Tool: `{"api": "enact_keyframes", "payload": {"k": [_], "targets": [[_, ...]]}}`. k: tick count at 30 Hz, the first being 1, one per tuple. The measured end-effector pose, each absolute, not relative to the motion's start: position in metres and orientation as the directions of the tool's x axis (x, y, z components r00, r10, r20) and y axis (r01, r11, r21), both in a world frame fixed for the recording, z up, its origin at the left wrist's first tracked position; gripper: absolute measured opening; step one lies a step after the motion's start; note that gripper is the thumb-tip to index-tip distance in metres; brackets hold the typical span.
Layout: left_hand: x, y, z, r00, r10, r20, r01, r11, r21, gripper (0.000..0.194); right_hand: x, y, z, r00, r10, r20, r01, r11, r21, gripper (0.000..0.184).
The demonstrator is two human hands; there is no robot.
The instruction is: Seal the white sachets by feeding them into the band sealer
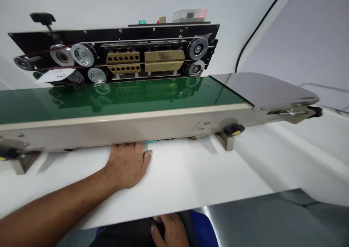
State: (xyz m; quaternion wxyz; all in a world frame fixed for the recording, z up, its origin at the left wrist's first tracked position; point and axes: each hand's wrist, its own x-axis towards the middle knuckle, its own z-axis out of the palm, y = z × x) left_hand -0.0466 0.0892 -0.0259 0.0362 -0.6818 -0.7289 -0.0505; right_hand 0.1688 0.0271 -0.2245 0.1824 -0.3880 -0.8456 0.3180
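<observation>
My left hand (pixel 128 165) lies palm down on the white tabletop (pixel 185 181), its fingers reaching under the front edge of a conveyor machine (pixel 152 125). The thumb is stretched out to the side; the fingertips are hidden beneath the machine. Just right of those fingers, a small teal item (pixel 150 141) shows in the gap under the conveyor. Low in the view, below the table edge, my right hand (pixel 173 230) rests over dark clothing (pixel 131 234). Its thumb and fingers are apart, with nothing visible held between them.
The machine carries a green belt (pixel 152 98), metal rollers (pixel 83 54) and brass blocks (pixel 163 60). A white paper slip (pixel 56 74) hangs by the left rollers. Black clamp knobs (pixel 233 129) stick out in front. A black cable (pixel 259 27) runs along the wall.
</observation>
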Motion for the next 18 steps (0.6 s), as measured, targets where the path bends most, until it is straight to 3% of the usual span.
{"api": "enact_keyframes", "payload": {"k": [8,18], "targets": [[-0.044,0.088,-0.035,-0.131,0.972,0.196,0.986,0.107,0.126,0.036,0.17,0.024,-0.241,-0.62,0.781,0.079,0.592,0.531,-0.607,0.022],[-0.045,0.062,-0.029,-0.011,0.985,0.175,0.991,-0.013,0.134,0.049,0.172,0.026,-0.244,-0.665,0.746,0.044,0.595,0.563,-0.574,0.027]]}}
